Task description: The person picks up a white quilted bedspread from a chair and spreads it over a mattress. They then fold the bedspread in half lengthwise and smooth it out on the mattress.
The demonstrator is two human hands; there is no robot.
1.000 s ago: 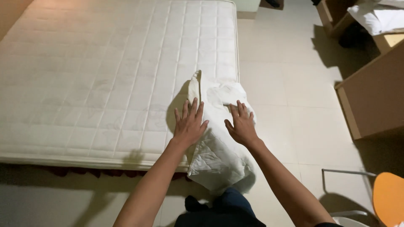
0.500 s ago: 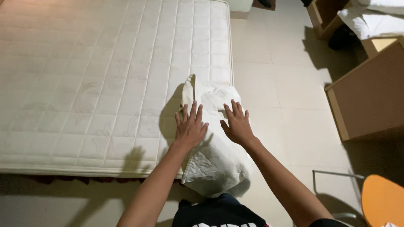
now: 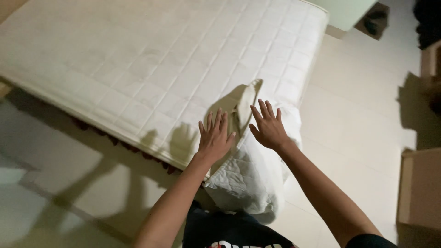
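A bare quilted white mattress [image 3: 151, 69] fills the upper left of the head view. A crumpled white cloth [image 3: 250, 177] lies over its near right corner and hangs down toward the floor. My left hand [image 3: 215, 138] hovers above the corner with its fingers spread, holding nothing. My right hand [image 3: 268, 125] is beside it over the cloth, fingers apart, palm down. Whether either palm touches the cloth, I cannot tell. Both forearms reach in from the bottom.
Pale tiled floor [image 3: 363, 133] runs along the right of the bed. A wooden box-like piece of furniture [image 3: 420, 188] stands at the right edge. Dark objects sit at the top right. Shadows of my arms fall on the floor at lower left.
The view has tilted and swung, so the mattress now lies at a slant. Both hands have lifted slightly off the cloth and stay spread.
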